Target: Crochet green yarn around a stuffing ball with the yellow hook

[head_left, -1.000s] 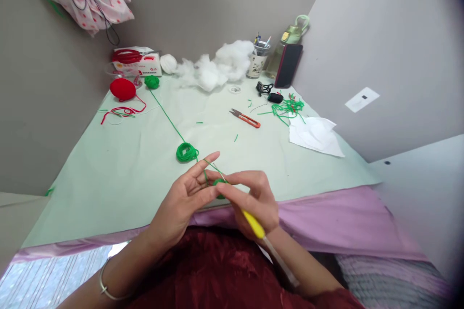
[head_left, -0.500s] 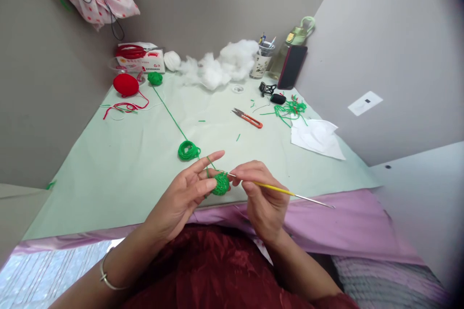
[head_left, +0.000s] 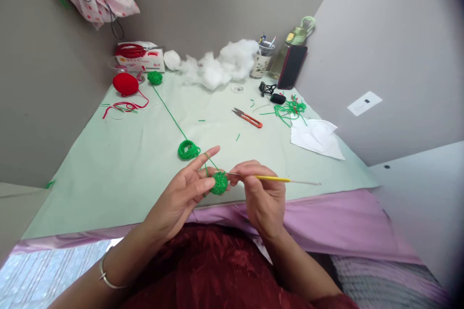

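My left hand (head_left: pixel 184 193) pinches a small round green crochet piece (head_left: pixel 219 183) between thumb and middle finger, with the index finger raised and a green strand looped over it. My right hand (head_left: pixel 259 193) is closed on a yellow-handled crochet hook (head_left: pixel 275 179), its tip at the piece and its metal end pointing right. The strand runs from my finger to a loose green yarn coil (head_left: pixel 188 149) and on to a small green yarn ball (head_left: pixel 155 77) at the back left.
On the pale green table (head_left: pixel 108 169) lie a red yarn ball (head_left: pixel 125 84), orange-handled snips (head_left: pixel 248 118), green yarn scraps (head_left: pixel 290 107), white paper (head_left: pixel 316 137), white stuffing (head_left: pixel 221 65), a pen cup (head_left: pixel 261 60), a bottle and a dark phone (head_left: pixel 292 66). A box (head_left: pixel 139 58) stands at the back left.
My right hand turned the hook from pointing down toward my lap to lying level and pointing right. The green piece now shows in full between my hands.
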A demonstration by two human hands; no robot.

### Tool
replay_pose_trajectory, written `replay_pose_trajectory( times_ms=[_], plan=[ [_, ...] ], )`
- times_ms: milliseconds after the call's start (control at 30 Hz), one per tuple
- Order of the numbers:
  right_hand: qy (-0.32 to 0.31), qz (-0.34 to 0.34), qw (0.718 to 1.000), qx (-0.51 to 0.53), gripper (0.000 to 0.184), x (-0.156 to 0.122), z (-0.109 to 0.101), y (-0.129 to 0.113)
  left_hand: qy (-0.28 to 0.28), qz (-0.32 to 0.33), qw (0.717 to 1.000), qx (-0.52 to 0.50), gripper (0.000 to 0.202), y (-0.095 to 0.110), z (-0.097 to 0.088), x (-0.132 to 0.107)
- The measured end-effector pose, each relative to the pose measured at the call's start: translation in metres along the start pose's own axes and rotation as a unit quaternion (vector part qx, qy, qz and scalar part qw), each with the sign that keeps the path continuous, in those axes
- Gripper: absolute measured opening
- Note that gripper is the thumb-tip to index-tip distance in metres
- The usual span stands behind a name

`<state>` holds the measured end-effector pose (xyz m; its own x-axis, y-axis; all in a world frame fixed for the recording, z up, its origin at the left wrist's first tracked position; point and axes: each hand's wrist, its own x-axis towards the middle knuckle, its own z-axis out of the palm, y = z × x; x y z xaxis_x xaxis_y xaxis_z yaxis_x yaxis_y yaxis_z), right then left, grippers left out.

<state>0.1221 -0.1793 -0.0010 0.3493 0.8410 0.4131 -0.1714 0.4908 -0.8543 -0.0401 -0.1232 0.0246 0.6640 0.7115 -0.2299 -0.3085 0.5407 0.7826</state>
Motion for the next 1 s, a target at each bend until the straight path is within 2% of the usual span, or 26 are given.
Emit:
replay_pose_trajectory(
  times_ms=[300,367,433,533,633,733,833,900,1000],
  plan=[
    [0.019,0.084,0.994,0.067,0.012,0.013,-0.004,-0.009,-0.043,-0.035,0.997,-0.052,0.054,0.002,-0.002,0.003],
    [0.009,0.108,0.99,0.086,0.013,0.013,-0.004,-0.009,-0.047,-0.028,0.997,-0.05,0.051,0.001,-0.002,0.004],
    [-0.008,0.103,0.991,0.08,0.012,0.011,-0.001,-0.008,-0.047,-0.004,0.998,-0.036,0.052,-0.001,-0.001,0.005],
    [-0.014,0.021,1.0,-0.013,0.011,0.009,0.004,-0.006,-0.037,0.031,0.999,0.011,0.053,-0.005,0.0,0.003],
    [0.003,-0.047,0.994,-0.103,0.014,0.009,0.008,-0.005,-0.021,0.047,0.998,0.041,0.055,-0.006,-0.001,0.003],
    [-0.001,-0.048,0.993,-0.106,0.015,0.01,0.007,-0.005,-0.014,0.055,0.997,0.042,0.06,-0.006,-0.004,0.003],
    [-0.035,-0.045,0.991,-0.123,0.018,0.008,0.003,-0.005,-0.019,0.051,0.997,0.049,0.069,-0.006,-0.007,0.004],
    [-0.066,-0.097,0.968,-0.223,0.022,0.004,0.0,-0.004,-0.012,0.056,0.997,0.06,0.076,-0.006,-0.007,0.003],
    [-0.07,-0.239,0.894,-0.371,0.038,-0.003,-0.001,-0.001,0.013,0.067,0.996,0.061,0.082,-0.008,-0.005,0.002]
  ],
)
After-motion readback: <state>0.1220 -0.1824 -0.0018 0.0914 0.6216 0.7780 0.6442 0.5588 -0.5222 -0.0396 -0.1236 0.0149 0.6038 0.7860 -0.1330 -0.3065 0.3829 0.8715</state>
